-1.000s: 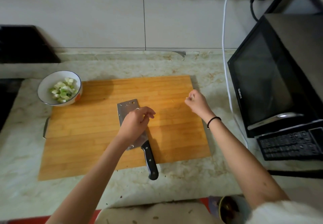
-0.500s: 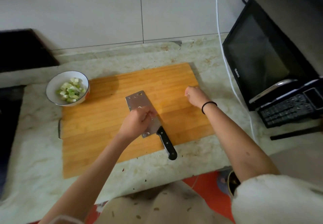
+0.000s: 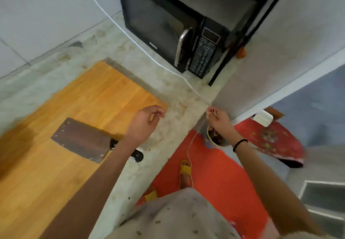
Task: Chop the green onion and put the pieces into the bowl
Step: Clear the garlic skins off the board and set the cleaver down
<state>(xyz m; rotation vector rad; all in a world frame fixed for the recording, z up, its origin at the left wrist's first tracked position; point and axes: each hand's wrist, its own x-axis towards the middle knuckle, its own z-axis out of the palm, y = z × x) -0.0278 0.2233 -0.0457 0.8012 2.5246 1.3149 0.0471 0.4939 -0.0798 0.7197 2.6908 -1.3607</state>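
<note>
Head view, tilted hard to the right: no green onion and no bowl appear anywhere in the current frame, whereas half a second ago the bowl of chopped pieces sat at the upper-left corner of the board. The camera has swung away from it — the floor and a small bin [image 3: 217, 139] now fill the lower right. Judgement: chopping is finished and the pieces are already in the bowl; what remains is disposal of scraps.

The cleaver [image 3: 82, 139] lies flat on the cutting board [image 3: 97, 96] at centre left. Its long axis runs from upper left to lower right, blade end toward the upper left, black handle toward the lower right, where the handle end overhangs the board onto the counter [image 3: 149, 67]. A moment earlier the left hand rested on it; that contact is released.

The left hand [image 3: 143, 124] hovers above the board's right corner, fingers loosely curled, holding nothing. The right hand [image 3: 219, 118] is past the counter edge, above the bin, fingertips pinched together — on a small scrap, apparently, though blur prevents confirmation. A microwave [image 3: 168, 24] occupies the upper centre.
</note>
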